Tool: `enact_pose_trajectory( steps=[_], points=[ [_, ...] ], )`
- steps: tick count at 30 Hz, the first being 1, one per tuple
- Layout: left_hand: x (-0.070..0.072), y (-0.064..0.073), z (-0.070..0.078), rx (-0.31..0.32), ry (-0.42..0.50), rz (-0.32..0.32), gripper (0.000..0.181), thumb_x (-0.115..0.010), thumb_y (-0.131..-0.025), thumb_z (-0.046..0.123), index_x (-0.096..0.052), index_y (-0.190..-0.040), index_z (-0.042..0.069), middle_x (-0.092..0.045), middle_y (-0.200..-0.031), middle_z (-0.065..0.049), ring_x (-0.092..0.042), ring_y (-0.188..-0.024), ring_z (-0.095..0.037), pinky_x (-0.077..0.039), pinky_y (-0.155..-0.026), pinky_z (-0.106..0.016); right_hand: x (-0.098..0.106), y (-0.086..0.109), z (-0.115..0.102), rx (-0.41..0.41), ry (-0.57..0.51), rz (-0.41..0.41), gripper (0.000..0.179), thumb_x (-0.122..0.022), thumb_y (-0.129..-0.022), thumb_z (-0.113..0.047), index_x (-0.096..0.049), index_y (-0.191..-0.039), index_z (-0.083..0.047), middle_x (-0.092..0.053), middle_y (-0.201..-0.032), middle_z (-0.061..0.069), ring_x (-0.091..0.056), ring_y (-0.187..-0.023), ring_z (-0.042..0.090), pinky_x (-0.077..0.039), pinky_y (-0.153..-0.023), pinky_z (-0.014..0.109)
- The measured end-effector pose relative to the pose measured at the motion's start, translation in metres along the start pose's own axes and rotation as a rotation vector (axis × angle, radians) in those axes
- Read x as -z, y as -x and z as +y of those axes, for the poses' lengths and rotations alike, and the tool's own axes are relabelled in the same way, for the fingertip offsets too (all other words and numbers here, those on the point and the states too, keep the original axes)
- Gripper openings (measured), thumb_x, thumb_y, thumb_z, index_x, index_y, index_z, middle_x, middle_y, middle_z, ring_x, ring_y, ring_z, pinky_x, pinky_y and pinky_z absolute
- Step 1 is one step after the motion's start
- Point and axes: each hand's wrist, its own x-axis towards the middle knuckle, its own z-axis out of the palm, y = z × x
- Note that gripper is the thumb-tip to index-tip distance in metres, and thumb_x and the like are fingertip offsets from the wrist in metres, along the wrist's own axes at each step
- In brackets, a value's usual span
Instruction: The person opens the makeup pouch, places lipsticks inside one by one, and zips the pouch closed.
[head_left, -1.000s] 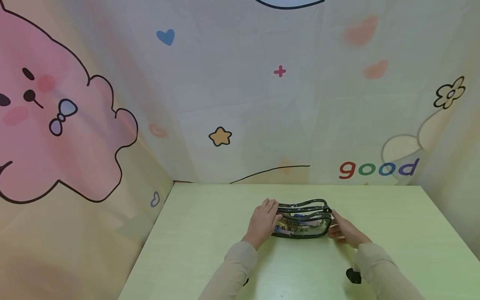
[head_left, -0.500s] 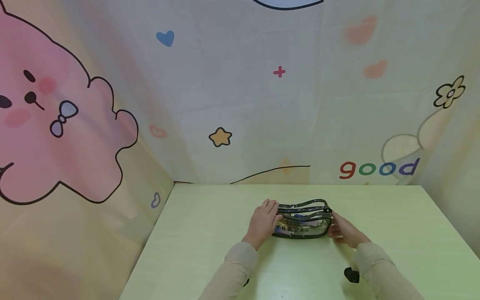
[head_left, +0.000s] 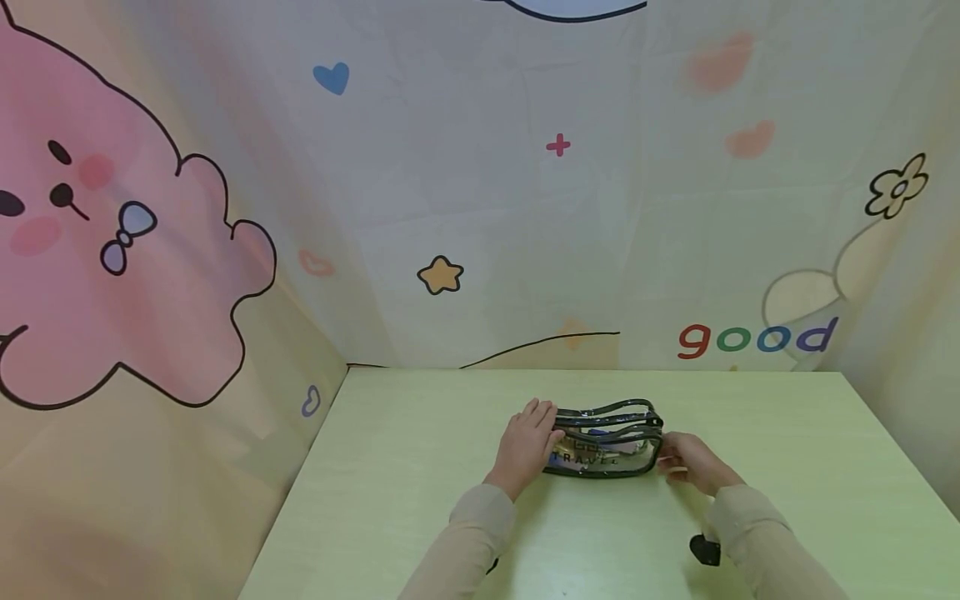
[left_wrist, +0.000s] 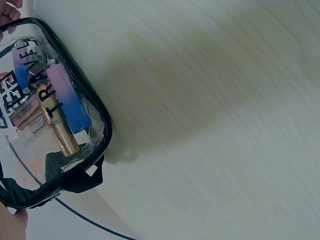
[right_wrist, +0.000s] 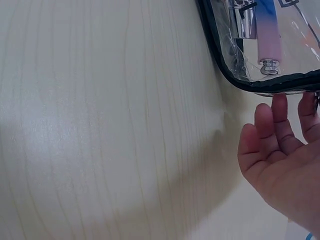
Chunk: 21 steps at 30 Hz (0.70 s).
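A clear pouch (head_left: 637,457) with black piping and the word TRAVEL on its front stands on the table. Inside it show a gold tube (left_wrist: 62,135), a pink-and-blue tube (left_wrist: 70,100) and other small items. My left hand (head_left: 522,450) holds the pouch's left end, fingers over the top and thumb at the front. Beside the right end is my right hand (head_left: 697,462), its fingers bent. In the right wrist view the fingertips (right_wrist: 280,105) meet the piping. A small dark piece lies by the index finger at the frame's edge; the thumb is hidden, so a pinch cannot be made out.
The pale table (head_left: 390,467) runs back to a printed cloth backdrop (head_left: 495,192). A small black object (head_left: 705,550) shows beside the right sleeve (head_left: 757,525). In the left wrist view, a dark strap tab (left_wrist: 87,180) sticks out from the pouch's lower corner.
My right hand has dropped slightly at the pouch's right end, its index finger coming away from the top corner. The left hand and the pouch have stayed almost still.
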Motion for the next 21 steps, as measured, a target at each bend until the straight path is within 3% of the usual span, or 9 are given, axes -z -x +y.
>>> enact_pose_trajectory(
  steps=[13, 21],
  points=[
    [0.002, 0.001, 0.000, 0.000, -0.005, 0.002, 0.049, -0.025, -0.095, 0.041, -0.038, -0.134, 0.015, -0.041, -0.137, 0.002, -0.033, -0.129, -0.016, -0.035, -0.100, -0.033, 0.006, 0.005, -0.008, 0.041, 0.020, -0.042, 0.021, -0.035, -0.088, -0.015, -0.051, -0.075, -0.009, -0.049, -0.069, -0.003, -0.047, -0.059, 0.009, -0.042, -0.058, 0.025],
    [0.003, 0.002, 0.000, -0.002, -0.001, 0.007, 0.049, -0.025, -0.095, 0.041, -0.038, -0.134, 0.015, -0.041, -0.137, 0.002, -0.033, -0.129, -0.016, -0.036, -0.100, -0.033, 0.011, 0.008, -0.012, 0.070, 0.045, -0.084, 0.023, -0.037, -0.092, -0.019, -0.050, -0.077, -0.009, -0.047, -0.068, -0.004, -0.045, -0.058, 0.008, -0.041, -0.055, 0.022]
  ],
)
